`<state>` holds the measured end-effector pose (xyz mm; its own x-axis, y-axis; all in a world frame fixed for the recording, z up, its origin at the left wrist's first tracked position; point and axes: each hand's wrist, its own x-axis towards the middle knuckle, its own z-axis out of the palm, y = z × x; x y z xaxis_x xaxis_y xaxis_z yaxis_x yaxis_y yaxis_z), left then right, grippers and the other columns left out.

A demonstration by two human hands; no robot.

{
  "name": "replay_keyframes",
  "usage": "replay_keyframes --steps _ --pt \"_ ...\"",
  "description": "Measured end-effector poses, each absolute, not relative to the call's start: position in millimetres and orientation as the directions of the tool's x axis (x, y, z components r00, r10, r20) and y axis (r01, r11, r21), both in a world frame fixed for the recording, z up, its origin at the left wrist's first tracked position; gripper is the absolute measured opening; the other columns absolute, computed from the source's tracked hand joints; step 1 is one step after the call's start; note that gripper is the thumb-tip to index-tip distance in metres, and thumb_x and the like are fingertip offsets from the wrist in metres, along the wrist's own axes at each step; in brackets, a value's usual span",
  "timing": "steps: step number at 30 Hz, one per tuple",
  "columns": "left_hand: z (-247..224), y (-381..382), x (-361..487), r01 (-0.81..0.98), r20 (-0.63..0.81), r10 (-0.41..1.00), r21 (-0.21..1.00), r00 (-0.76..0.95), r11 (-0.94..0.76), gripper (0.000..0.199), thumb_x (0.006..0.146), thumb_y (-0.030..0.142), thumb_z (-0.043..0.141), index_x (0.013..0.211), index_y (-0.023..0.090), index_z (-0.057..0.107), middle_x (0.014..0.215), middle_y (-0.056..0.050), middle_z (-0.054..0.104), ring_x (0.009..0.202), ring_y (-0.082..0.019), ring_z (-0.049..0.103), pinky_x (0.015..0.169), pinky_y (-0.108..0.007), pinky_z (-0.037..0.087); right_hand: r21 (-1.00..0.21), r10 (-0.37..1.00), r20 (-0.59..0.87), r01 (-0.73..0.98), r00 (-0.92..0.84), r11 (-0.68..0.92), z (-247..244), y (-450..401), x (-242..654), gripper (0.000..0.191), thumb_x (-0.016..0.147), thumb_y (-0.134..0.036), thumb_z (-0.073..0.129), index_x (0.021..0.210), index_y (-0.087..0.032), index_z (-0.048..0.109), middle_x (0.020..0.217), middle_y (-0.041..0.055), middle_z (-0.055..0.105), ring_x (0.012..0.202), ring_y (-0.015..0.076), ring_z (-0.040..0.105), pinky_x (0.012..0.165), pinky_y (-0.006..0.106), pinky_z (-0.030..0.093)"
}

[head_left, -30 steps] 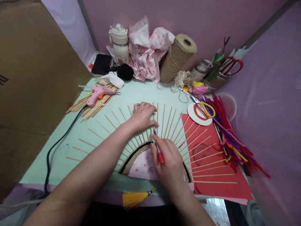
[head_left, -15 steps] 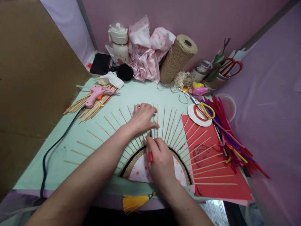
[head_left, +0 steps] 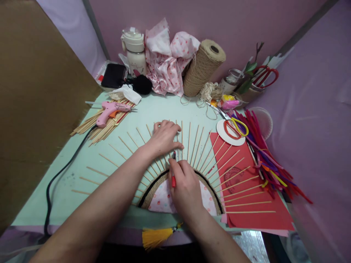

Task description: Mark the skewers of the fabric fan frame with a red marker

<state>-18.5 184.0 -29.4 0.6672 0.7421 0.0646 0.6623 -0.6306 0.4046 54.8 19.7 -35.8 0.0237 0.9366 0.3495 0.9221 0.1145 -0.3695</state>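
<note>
My right hand (head_left: 185, 186) is closed around a red pen (head_left: 173, 180), its dark tip pointing away from me among the sticks. Just beyond it, my left hand (head_left: 166, 137) rests on the upper sticks with thumb and forefinger spread apart. A clear strip (head_left: 179, 153), too faint to identify, lies by the left thumb. Thin wooden sticks (head_left: 196, 144) fan out from a half-round piece of pink-spotted fabric (head_left: 159, 199), edged with twine and a black band. My right hand hides part of this fabric, and my left forearm crosses several sticks.
A pink glue gun (head_left: 112, 109) lies on spare sticks at left, its cord trailing forward. Scissors (head_left: 233, 124), red paper (head_left: 238, 215) and pipe cleaners (head_left: 263, 146) lie at right. A twine spool (head_left: 204, 69) and a bottle (head_left: 135, 53) stand behind. A yellow tassel (head_left: 156, 237) hangs in front.
The whole view has shifted slightly, with things appearing a little further left. Both hands keep nearly the same pose over the sticks, and the red pen stays in my right hand.
</note>
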Motion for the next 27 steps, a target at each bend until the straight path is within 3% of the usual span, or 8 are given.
replay_keyframes --steps 22,27 --pt "-28.5 183.8 -18.2 0.674 0.043 0.748 0.402 0.662 -0.619 0.05 0.074 0.051 0.075 0.113 0.021 0.061 0.117 -0.009 0.062 0.121 -0.031 0.044 0.1 -0.046 0.026 -0.405 0.933 0.358 0.907 0.044 0.113 -37.2 20.1 55.0 0.029 0.097 -0.015 0.041 0.117 -0.01 0.062 0.085 0.0087 0.059 0.077 0.0209 0.056 0.068 0.034 0.05" --pt "-28.5 184.0 -18.7 0.665 0.051 0.741 0.404 0.67 -0.629 0.05 0.076 0.051 0.073 0.114 0.021 0.061 0.117 -0.009 0.062 0.12 -0.031 0.044 0.099 -0.046 0.027 -0.464 0.917 0.396 0.873 0.052 0.151 -35.3 18.6 54.7 0.03 0.097 -0.016 0.042 0.119 -0.011 0.062 0.086 0.0093 0.061 0.079 0.02 0.058 0.07 0.033 0.051"
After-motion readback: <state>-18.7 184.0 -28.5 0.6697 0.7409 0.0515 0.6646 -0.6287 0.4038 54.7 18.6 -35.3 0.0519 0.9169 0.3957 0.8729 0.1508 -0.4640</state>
